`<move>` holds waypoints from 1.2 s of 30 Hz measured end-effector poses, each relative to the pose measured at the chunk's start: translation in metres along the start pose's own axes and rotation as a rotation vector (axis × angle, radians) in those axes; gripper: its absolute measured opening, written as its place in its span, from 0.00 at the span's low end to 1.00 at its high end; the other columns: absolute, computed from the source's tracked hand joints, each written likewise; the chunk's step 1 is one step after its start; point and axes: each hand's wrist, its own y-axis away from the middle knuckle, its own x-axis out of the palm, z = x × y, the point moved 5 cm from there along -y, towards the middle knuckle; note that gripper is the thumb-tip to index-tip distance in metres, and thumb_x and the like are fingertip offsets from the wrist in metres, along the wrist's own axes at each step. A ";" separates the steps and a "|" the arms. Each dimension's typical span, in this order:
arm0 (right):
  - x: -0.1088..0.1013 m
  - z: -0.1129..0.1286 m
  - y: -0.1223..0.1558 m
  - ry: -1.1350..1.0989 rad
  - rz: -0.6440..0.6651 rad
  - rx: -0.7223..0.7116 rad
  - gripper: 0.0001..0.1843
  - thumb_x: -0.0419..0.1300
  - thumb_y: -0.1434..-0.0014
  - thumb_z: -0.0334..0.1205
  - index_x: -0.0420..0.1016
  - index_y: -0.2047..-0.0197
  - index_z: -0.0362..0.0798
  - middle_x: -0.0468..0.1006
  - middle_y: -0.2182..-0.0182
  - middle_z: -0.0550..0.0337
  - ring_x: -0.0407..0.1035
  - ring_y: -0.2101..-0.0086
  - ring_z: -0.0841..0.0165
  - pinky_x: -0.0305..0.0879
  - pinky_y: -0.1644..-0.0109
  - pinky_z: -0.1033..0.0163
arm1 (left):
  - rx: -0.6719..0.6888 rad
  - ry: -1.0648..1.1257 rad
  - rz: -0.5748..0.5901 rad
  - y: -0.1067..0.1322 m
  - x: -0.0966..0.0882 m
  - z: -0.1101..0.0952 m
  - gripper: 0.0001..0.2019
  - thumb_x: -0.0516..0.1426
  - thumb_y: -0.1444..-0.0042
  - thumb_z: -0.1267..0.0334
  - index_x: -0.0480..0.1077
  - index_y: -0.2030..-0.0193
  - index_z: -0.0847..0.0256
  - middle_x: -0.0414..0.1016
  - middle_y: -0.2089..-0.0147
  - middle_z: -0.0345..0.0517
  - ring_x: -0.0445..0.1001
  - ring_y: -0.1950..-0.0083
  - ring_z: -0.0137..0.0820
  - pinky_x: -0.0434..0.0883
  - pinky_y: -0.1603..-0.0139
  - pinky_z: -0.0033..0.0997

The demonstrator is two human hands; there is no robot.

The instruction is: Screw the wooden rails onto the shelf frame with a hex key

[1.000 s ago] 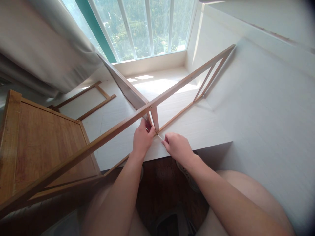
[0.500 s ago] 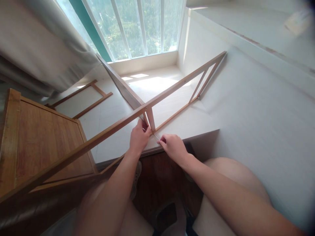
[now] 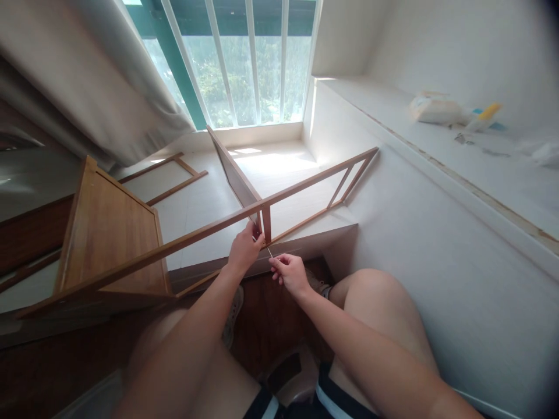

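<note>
A bamboo side frame (image 3: 305, 181) of long rails and short rungs lies tilted across a white platform (image 3: 205, 201). My left hand (image 3: 243, 251) is closed round the foot of its short upright post (image 3: 266, 223), where a shelf board (image 3: 233, 174) meets it. My right hand (image 3: 289, 272) pinches a thin metal tool (image 3: 269, 252), likely a hex key, whose tip points at the joint at the post's base. A wooden shelf panel (image 3: 111, 233) joined to the frame stands at the left.
A second ladder-like bamboo piece (image 3: 168, 174) lies on the platform by the grey curtain (image 3: 87, 87). A barred window (image 3: 244, 58) is ahead. On the white ledge (image 3: 437, 151) at right sit a packet (image 3: 432, 107) and small items. My knees are below.
The view has tilted up and back, so the frame and hands look smaller and the right ledge has come into sight. Both hands stay at the same joint.
</note>
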 end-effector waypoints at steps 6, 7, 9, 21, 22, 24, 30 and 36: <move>0.004 -0.003 0.006 -0.087 -0.049 -0.004 0.20 0.69 0.54 0.52 0.74 0.73 0.42 0.73 0.81 0.62 0.64 0.85 0.75 0.51 0.87 0.71 | -0.007 -0.015 -0.006 0.002 -0.002 0.000 0.08 0.52 0.39 0.55 0.62 0.61 0.56 0.76 0.65 0.43 0.73 0.67 0.33 0.62 0.67 0.30; 0.005 -0.004 0.006 -0.115 -0.052 0.013 0.21 0.70 0.54 0.53 0.74 0.73 0.42 0.73 0.81 0.62 0.65 0.85 0.75 0.51 0.87 0.71 | -0.008 -0.017 -0.007 0.002 -0.001 0.000 0.08 0.52 0.39 0.55 0.62 0.61 0.56 0.76 0.65 0.43 0.73 0.66 0.33 0.62 0.66 0.30; 0.008 -0.009 0.005 -0.209 -0.043 0.070 0.22 0.70 0.55 0.54 0.73 0.72 0.42 0.73 0.80 0.63 0.65 0.84 0.75 0.52 0.86 0.71 | -0.017 -0.027 -0.007 0.001 -0.001 0.000 0.08 0.52 0.39 0.55 0.63 0.61 0.56 0.76 0.65 0.43 0.74 0.65 0.34 0.62 0.66 0.30; 0.026 -0.021 0.011 -0.440 0.027 0.292 0.21 0.61 0.44 0.57 0.59 0.69 0.50 0.68 0.79 0.68 0.60 0.83 0.76 0.53 0.82 0.71 | -0.027 -0.019 0.009 0.000 -0.001 0.001 0.10 0.53 0.40 0.54 0.65 0.58 0.56 0.77 0.65 0.45 0.74 0.65 0.34 0.64 0.65 0.31; 0.025 -0.021 0.011 -0.405 0.025 0.266 0.22 0.61 0.45 0.58 0.58 0.69 0.50 0.69 0.80 0.68 0.60 0.83 0.75 0.53 0.83 0.71 | -0.028 -0.017 0.013 0.001 -0.001 0.001 0.10 0.53 0.40 0.54 0.65 0.58 0.56 0.77 0.65 0.45 0.74 0.65 0.34 0.64 0.65 0.31; 0.022 -0.019 0.009 -0.319 0.013 0.198 0.23 0.61 0.46 0.59 0.58 0.69 0.51 0.69 0.81 0.69 0.61 0.84 0.74 0.54 0.84 0.71 | -0.025 -0.002 0.019 0.001 -0.002 0.001 0.10 0.53 0.40 0.53 0.65 0.59 0.56 0.76 0.66 0.44 0.74 0.66 0.35 0.64 0.65 0.31; 0.015 -0.016 0.007 -0.174 -0.047 0.046 0.21 0.61 0.45 0.57 0.59 0.71 0.50 0.68 0.83 0.69 0.61 0.86 0.75 0.53 0.87 0.72 | 0.002 0.027 0.008 0.002 -0.002 -0.001 0.09 0.53 0.40 0.54 0.65 0.60 0.56 0.77 0.66 0.44 0.74 0.66 0.36 0.64 0.66 0.32; 0.016 -0.019 0.007 -0.202 -0.054 0.026 0.22 0.63 0.46 0.57 0.60 0.71 0.50 0.67 0.83 0.71 0.60 0.85 0.76 0.52 0.86 0.72 | -0.040 0.001 0.022 0.002 -0.002 -0.001 0.10 0.54 0.40 0.53 0.66 0.58 0.56 0.77 0.66 0.45 0.75 0.65 0.36 0.65 0.65 0.32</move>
